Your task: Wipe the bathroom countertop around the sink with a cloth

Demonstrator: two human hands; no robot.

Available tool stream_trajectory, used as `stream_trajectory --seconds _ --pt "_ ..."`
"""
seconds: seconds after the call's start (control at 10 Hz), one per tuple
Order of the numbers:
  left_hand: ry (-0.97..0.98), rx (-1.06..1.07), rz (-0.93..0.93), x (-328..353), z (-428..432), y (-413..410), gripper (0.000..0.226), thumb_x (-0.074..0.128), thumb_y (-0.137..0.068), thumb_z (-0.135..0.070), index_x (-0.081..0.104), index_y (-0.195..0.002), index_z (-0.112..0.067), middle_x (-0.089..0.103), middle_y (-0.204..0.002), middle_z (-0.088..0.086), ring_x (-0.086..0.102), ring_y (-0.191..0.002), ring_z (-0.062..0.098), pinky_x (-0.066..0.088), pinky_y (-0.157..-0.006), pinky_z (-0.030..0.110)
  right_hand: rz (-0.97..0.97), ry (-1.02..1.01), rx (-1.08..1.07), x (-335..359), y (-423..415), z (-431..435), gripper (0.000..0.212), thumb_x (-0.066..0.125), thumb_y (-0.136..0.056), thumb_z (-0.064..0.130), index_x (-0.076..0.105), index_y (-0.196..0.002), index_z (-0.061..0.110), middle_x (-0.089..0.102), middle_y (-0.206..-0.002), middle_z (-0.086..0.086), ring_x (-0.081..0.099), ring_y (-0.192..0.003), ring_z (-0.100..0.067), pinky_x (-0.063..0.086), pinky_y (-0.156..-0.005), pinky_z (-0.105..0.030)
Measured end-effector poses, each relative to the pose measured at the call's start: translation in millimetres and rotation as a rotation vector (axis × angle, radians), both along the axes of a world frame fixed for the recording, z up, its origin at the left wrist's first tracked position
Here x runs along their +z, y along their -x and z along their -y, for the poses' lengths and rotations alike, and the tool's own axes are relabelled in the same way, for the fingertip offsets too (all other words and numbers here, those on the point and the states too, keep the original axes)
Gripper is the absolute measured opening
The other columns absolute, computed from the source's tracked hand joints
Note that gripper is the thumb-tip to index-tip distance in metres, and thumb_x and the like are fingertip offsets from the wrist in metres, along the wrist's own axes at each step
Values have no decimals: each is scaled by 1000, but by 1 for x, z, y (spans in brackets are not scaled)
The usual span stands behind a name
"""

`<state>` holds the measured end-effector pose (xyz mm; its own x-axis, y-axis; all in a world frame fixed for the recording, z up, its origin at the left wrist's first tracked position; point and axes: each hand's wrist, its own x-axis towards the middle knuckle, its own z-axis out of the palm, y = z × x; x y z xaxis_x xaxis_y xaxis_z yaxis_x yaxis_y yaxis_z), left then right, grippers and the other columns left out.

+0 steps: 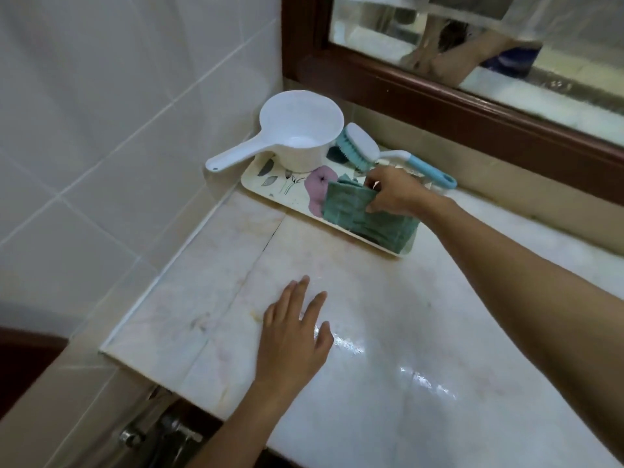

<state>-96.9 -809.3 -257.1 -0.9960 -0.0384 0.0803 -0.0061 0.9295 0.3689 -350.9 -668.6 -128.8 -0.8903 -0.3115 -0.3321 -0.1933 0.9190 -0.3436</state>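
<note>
A folded green cloth (351, 211) lies on a flowered tray (270, 180) at the back of the pale marble countertop (388, 332). My right hand (395, 194) reaches across to the tray and grips the cloth's upper edge, thumb and fingers curled round it. My left hand (293, 332) lies flat on the countertop near its front left part, fingers straight and spread. Wet streaks shine on the marble to the right of that hand. The sink is out of view.
A white plastic dipper (297, 136) stands on the tray's far end, and a teal scrub brush (358, 145) with a blue-tipped handle leans beside it. White tiled wall bounds the left side. A wood-framed mirror (472, 96) runs along the back. Metal plumbing (162, 430) shows below the counter's front edge.
</note>
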Motion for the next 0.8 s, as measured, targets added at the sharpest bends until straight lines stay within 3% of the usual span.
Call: stream_trajectory --seconds 0.2,0.3,0.4,0.5,0.6,0.7,0.8 --pt "-17 -12 -16 -1 0 2 48 51 -86 -38 59 -131 -24 42 -151 5 39 -138 25 44 -99 40 -63 -84 38 -32 9 -3 22 68 -75 10 60 -94 15 58 -96 -7 55 -97 -30 38 -68 -31" --pt "-14 -12 -15 0 0 2 49 49 -86 -39 59 -131 -24 42 -150 6 40 -138 25 45 -99 41 -198 -247 -14 -48 1 -5 45 66 -77 23 53 -120 17 49 -117 -12 40 -116 -35 40 -87 -43" --pt "-5 -13 -24 2 0 3 49 50 -85 -39 59 -130 -24 43 -150 6 41 -137 25 44 -99 41 -331 -230 -50 -58 -14 -7 69 62 -81 25 33 -143 24 35 -144 -13 26 -133 -35 30 -104 -49" --pt "5 -15 -32 2 0 3 48 51 -84 -37 60 -129 -23 44 -149 6 41 -137 25 43 -99 41 -336 -233 52 -70 -26 -8 55 47 -93 40 29 -144 26 24 -155 -8 18 -142 -31 23 -110 -50" --pt "9 -6 -26 3 -1 4 48 51 -83 -37 61 -128 -23 45 -148 6 43 -136 25 44 -98 42 -128 -193 42 -84 -36 -11 58 25 -99 48 16 -150 24 12 -160 -7 9 -146 -28 22 -111 -50" --pt "14 -2 -64 1 -1 3 48 51 -81 -38 63 -125 -24 49 -146 5 46 -134 23 42 -97 41 -125 -132 21 -91 -46 -13 60 17 -100 49 7 -154 25 -4 -162 -6 -5 -148 -27 13 -114 -49" --pt "5 24 -42 2 -2 7 48 49 -78 -38 68 -119 -26 55 -140 5 52 -128 25 44 -92 40 -243 1 -88 -89 -65 -18 57 18 -101 48 17 -153 25 -3 -162 -5 -4 -149 -25 9 -116 -47"
